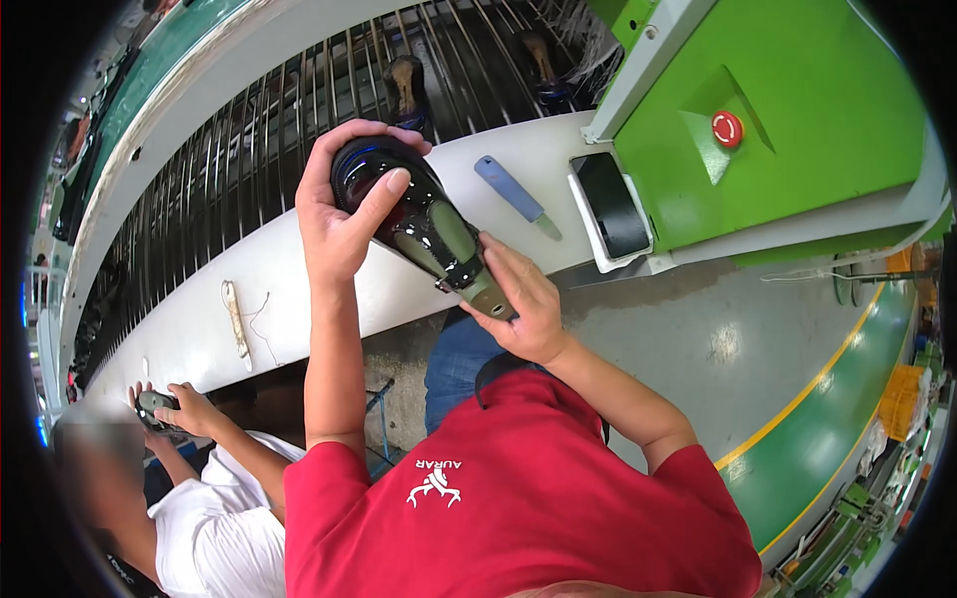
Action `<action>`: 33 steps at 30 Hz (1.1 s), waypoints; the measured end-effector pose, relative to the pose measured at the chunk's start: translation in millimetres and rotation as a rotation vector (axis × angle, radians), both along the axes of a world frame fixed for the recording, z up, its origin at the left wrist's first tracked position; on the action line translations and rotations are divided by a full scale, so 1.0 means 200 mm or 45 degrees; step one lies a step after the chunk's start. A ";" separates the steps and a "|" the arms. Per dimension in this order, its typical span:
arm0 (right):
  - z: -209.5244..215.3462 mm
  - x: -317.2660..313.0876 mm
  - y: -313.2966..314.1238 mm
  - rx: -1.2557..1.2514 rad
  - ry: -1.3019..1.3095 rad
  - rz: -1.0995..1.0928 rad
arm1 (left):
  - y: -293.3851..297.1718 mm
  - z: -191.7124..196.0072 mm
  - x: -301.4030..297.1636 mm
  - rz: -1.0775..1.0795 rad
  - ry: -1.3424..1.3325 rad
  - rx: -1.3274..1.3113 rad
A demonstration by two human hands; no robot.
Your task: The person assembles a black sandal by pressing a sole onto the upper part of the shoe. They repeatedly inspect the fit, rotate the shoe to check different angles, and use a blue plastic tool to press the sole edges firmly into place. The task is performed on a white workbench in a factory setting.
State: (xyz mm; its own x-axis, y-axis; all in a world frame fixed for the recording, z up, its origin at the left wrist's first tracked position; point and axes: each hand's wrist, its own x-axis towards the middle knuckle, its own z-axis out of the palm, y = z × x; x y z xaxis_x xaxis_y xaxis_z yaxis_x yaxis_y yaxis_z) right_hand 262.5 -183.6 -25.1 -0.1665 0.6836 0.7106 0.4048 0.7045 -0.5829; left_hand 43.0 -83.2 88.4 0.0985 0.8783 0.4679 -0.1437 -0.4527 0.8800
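I hold a glossy black shoe [391, 204] stretched over a green shoe last [486, 296], tilted above the white worktop. My left hand [337, 224] wraps round the shoe's broad end, with the thumb pressed on its shiny surface. The fingers of my right hand [528, 309] grip the narrow end, where the bare last and a dark strap show. Between the shoe and a phone lies a blue-handled knife [510, 189] with a short blade, touched by neither hand.
A black phone [611, 206] lies in a white holder beside a green machine panel with a red stop button [727, 129]. Beyond the worktop [189, 334], a roller conveyor [269, 130] carries more shoes [406, 92]. A bundle of cord [236, 317] and a co-worker [219, 513] holding a similar shoe are at left.
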 end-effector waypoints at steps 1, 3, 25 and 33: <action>0.01 0.00 0.00 0.022 -0.020 -0.015 | 0.02 0.00 -0.01 -0.036 0.008 -0.008; 0.02 -0.01 -0.02 0.035 -0.042 -0.029 | 0.05 0.00 -0.01 -0.074 -0.039 -0.075; 0.05 -0.11 0.02 -0.154 0.005 0.108 | 0.23 -0.09 -0.01 0.022 0.271 0.025; 0.26 -0.21 0.07 -0.148 0.429 0.072 | 0.01 0.11 0.21 0.214 0.717 -0.021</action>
State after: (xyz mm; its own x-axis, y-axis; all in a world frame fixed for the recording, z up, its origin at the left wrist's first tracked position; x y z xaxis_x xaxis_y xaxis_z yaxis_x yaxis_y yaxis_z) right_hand 220.4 -168.9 25.9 0.0243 0.7594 0.6502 0.1387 0.6415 -0.7545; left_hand 84.4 -81.3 111.3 0.1869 0.9102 0.3696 0.4207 -0.4141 0.8072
